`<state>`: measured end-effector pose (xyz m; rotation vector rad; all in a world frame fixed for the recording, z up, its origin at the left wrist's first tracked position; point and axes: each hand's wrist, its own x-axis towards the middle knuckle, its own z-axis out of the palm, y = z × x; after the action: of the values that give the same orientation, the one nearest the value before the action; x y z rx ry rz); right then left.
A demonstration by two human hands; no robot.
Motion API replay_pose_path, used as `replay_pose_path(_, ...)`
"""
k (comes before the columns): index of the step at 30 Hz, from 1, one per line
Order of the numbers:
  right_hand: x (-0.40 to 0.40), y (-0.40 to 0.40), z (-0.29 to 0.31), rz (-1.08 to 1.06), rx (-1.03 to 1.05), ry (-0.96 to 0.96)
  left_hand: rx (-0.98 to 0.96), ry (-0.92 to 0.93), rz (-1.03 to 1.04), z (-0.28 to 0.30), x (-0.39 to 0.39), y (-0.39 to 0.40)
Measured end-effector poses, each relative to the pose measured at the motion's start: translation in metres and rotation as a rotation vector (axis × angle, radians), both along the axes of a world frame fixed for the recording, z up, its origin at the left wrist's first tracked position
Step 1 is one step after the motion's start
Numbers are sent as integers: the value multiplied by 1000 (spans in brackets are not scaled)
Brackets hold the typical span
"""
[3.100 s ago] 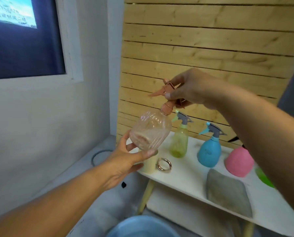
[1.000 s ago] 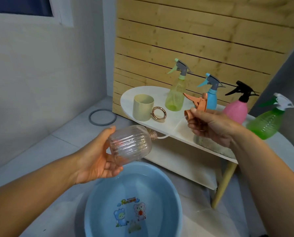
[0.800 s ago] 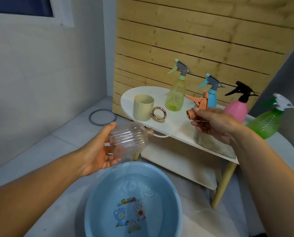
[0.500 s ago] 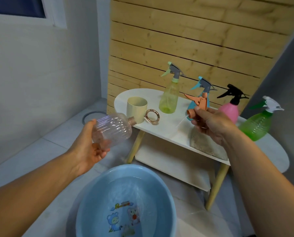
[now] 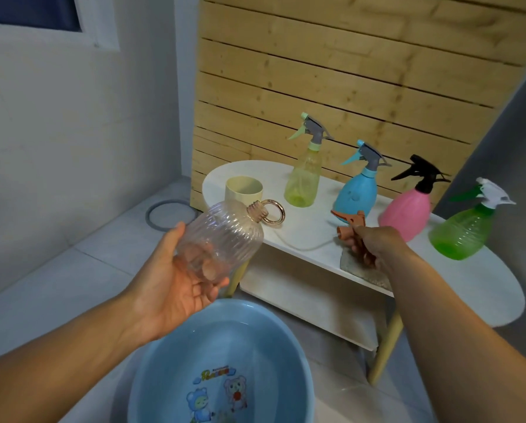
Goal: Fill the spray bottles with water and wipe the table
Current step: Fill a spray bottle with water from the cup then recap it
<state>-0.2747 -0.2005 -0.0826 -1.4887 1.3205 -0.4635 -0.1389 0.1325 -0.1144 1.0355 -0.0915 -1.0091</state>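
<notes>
My left hand point(image 5: 176, 288) grips a clear ribbed bottle point(image 5: 222, 236) with no cap, tilted with its neck up and to the right, above a blue basin point(image 5: 170, 377) holding water. My right hand point(image 5: 374, 248) holds the orange spray head point(image 5: 348, 224) low over the white table point(image 5: 500, 288), its thin tube trailing left across the tabletop. Yellow-green point(image 5: 304, 178), blue point(image 5: 358, 190), pink point(image 5: 408, 212) and green point(image 5: 464, 230) spray bottles stand in a row on the table. A grey cloth point(image 5: 358, 268) lies under my right hand, partly hidden.
A cream cup point(image 5: 243, 190) and a gold ring point(image 5: 272, 212) sit at the table's left end. A lower shelf point(image 5: 310, 303) runs under the tabletop. A grey ring point(image 5: 164, 213) lies on the tiled floor. A wooden slat wall point(image 5: 347, 71) stands behind.
The spray head came off the clear bottle. My left hand moved the bottle left, then turned its neck upward; my right hand lowered the spray head toward the tabletop.
</notes>
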Motion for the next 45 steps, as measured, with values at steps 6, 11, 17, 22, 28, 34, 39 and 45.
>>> replay_pose_path(6,7,-10,-12,-18,-83,98,-33,-13,-21,0,-5,4)
replay_pose_path(11,12,-15,-19,17,-96,98,-73,-5,-37,0,-8,6)
replay_pose_path(17,12,-17,-21,31,-250,180,-184,34,-96,5,-7,6)
replay_pose_path(22,18,-6,-14,80,-436,48,-198,5,-86,4,0,10)
replay_pose_path(28,65,29,-6,326,-450,-45,-179,-57,-113,-5,7,11)
replay_pose_path(34,113,49,6,516,-361,21,-149,-78,-120,-9,13,12)
replay_pose_path(39,124,57,6,581,-267,49,-117,-106,-147,-11,18,14)
replay_pose_path(45,115,65,12,615,-177,-74,-71,-184,-164,-14,16,17)
